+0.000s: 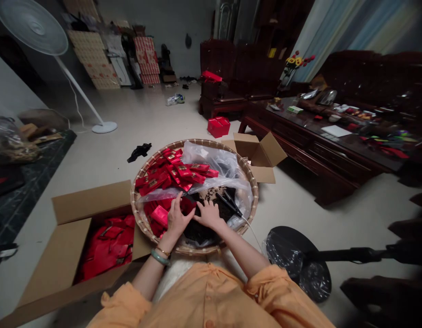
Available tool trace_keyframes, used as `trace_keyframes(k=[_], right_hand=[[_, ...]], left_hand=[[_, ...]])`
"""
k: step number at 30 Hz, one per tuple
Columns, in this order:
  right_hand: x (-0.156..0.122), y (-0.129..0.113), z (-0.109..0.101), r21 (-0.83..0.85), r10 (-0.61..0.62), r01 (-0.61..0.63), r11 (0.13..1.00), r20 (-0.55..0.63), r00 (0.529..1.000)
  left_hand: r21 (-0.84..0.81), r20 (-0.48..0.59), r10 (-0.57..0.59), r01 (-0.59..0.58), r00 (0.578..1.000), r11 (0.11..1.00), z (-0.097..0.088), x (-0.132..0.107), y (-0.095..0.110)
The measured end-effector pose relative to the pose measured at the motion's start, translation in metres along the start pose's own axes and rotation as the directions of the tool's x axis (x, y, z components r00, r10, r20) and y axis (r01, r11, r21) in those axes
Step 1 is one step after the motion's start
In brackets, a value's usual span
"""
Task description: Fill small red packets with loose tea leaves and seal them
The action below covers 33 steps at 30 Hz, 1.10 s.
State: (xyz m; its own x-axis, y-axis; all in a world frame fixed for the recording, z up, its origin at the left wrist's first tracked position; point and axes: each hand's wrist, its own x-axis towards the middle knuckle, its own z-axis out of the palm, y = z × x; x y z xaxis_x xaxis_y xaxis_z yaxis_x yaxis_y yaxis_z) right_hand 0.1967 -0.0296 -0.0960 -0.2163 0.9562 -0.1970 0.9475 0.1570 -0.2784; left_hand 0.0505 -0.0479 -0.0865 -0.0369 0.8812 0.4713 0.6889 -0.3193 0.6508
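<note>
Left hand [176, 221] beside a red packet [160, 215], its grip unclear, right hand [209, 214] splayed loosely over a dark heap [196, 233], black tool [237, 210] nearby, round basket [197, 250]

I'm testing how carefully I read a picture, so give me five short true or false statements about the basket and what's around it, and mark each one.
1. The left hand and right hand are both inside the rim of the basket. True.
2. The black tool lies nearer the left hand. False: the black tool lies nearer the right hand.
3. The open box at the picture's left holds red packets. True.
4. The white fan stands at the picture's far right. False: the white fan is at the upper left.
5. A bangle is on the left wrist. True.
</note>
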Motion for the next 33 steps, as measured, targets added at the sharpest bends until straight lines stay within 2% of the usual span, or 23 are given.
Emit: trace_keyframes(k=[2, 5, 8, 12, 17, 22, 25, 26, 27, 29, 30, 31, 32, 33], right_hand=[[0.001, 0.002, -0.001, -0.01, 0.007, -0.007, 1.0, -0.029, 1.0], [0.004, 0.009, -0.004, 0.001, 0.038, -0.038, 0.999, 0.002, 0.999], [0.006, 0.012, -0.004, 0.003, -0.001, 0.001, 1.0, 0.021, 1.0], [0.005, 0.014, -0.004, 0.016, -0.032, 0.032, 0.999, -0.021, 0.999], [0.003, 0.02, -0.003, 0.084, -0.046, 0.045, 0.995, 0.002, 0.999], [0.005, 0.03, 0.0, 0.203, -0.105, 0.133, 0.97, -0.14, 0.984], [0.009, 0.036, 0.002, 0.421, -0.052, 0.142, 0.896, -0.218, 0.975], [0.012, 0.037, 0.003, 0.548, -0.007, 0.14, 0.824, -0.238, 0.971], [0.014, 0.039, 0.003, 0.712, 0.064, 0.129, 0.691, -0.237, 0.969], [0.02, 0.041, 0.004, 0.961, 0.211, 0.088, 0.261, -0.145, 0.967], [0.022, 0.043, 0.003, 0.997, 0.255, 0.064, 0.043, -0.073, 0.964], [0.024, 0.044, 0.002, 0.991, 0.272, 0.039, -0.126, -0.003, 0.962], [0.025, 0.046, 0.001, 0.972, 0.27, 0.011, -0.235, 0.054, 0.961], [0.026, 0.048, 0.0, 0.956, 0.255, -0.015, -0.294, 0.094, 0.962]], left_hand=[[0.055, 0.036, 0.046, -0.048, 0.998, 0.997, -0.002, -0.001, -0.001], [0.138, 0.077, 0.105, -0.115, 0.991, 0.984, -0.007, -0.001, -0.004], [0.209, 0.131, 0.147, -0.172, 0.98, 0.963, -0.013, 0.001, -0.006], [0.266, 0.251, 0.157, -0.224, 0.955, 0.938, -0.027, 0.009, -0.004], [0.278, 0.38, 0.147, -0.265, 0.913, 0.923, -0.048, 0.029, 0.005], [0.177, 0.475, 0.212, -0.329, 0.854, 0.928, -0.056, 0.041, 0.0], [0.134, 0.489, 0.258, -0.364, 0.833, 0.922, -0.056, 0.044, -0.007], [0.121, 0.485, 0.269, -0.368, 0.832, 0.922, -0.055, 0.044, -0.008], [0.11, 0.472, 0.279, -0.369, 0.837, 0.923, -0.055, 0.045, -0.009], [0.098, 0.425, 0.297, -0.37, 0.855, 0.924, -0.054, 0.046, -0.008], [0.101, 0.393, 0.313, -0.379, 0.865, 0.92, -0.054, 0.046, -0.006], [0.11, 0.36, 0.336, -0.397, 0.87, 0.911, -0.053, 0.047, -0.004], [0.122, 0.333, 0.367, -0.426, 0.869, 0.897, -0.053, 0.047, -0.002], [0.136, 0.313, 0.403, -0.461, 0.86, 0.877, -0.052, 0.047, 0.001]])
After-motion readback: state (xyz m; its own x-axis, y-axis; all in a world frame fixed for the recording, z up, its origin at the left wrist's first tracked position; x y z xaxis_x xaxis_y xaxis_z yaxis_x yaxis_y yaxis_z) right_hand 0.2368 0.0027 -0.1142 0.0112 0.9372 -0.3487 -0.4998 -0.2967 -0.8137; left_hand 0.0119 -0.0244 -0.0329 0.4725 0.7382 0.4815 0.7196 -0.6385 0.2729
